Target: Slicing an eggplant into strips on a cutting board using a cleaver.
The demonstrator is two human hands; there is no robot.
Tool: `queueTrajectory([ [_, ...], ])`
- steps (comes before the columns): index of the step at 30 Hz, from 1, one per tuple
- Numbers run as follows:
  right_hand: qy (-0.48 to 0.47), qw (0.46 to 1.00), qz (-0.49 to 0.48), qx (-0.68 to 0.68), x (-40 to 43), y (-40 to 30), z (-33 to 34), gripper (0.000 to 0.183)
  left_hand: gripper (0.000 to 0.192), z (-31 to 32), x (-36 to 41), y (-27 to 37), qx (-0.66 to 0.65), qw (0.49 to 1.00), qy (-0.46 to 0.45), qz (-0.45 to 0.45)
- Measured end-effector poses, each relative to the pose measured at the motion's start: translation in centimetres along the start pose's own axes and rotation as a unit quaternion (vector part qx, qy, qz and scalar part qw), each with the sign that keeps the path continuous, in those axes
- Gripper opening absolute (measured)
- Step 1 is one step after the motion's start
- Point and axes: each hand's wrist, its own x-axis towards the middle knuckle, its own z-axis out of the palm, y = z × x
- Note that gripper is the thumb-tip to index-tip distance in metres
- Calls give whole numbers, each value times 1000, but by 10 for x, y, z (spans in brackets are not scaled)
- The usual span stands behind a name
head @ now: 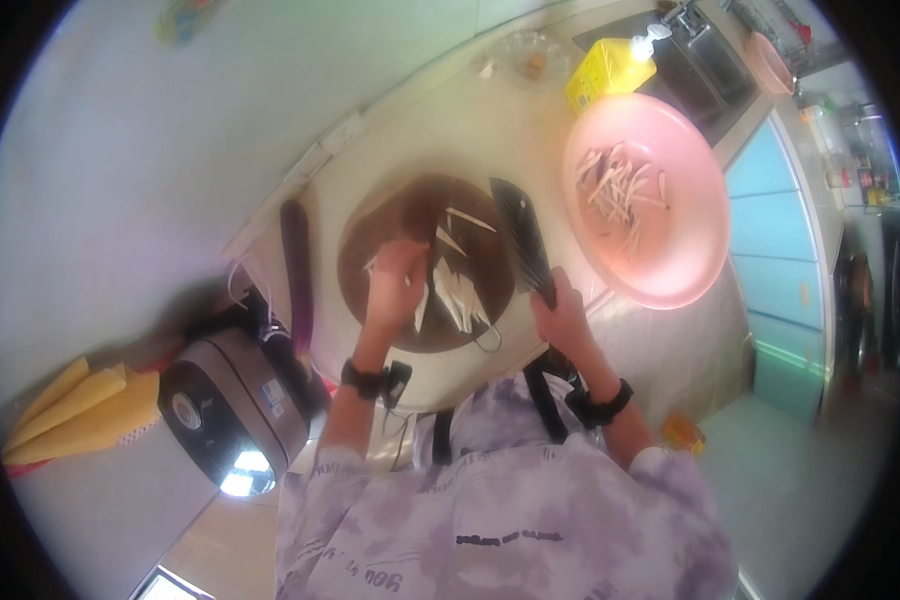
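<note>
My right hand (562, 311) grips the handle of a dark-bladed kitchen cleaver (523, 225), whose blade points away from me along the right side of a round brown cutting board (360, 225). Over the board's left half is my left hand (397, 289), fingers curled. Pale strips show beside and beneath it, but whether it holds any is hidden. To its right lies a bunch of pale cut strips (459, 296), probably eggplant, with a few loose ones farther up. A whole long purple eggplant (298, 262) rests left of the board.
Right of the cleaver, a pink plastic basin (690, 247) contains many strips. Behind it stand a yellow pump bottle (607, 71) and a metal sink (709, 71). A clear dish (529, 64) is by the wall. At left sits a rice cooker (247, 397) near a yellow cloth (90, 412).
</note>
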Motion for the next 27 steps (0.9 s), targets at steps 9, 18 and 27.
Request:
queueTrajectory([
  [9,4,920,-247,-303,-7,0,5,25,24,-33,-8,77,-23,998,34,40],
  [18,-50,877,-314,-359,8,-7,6,32,48,-11,62,54,209,862,-449,107],
  [27,-54,879,-324,-346,4,-9,1,30,42,-2,58,45,91,899,-394,170],
])
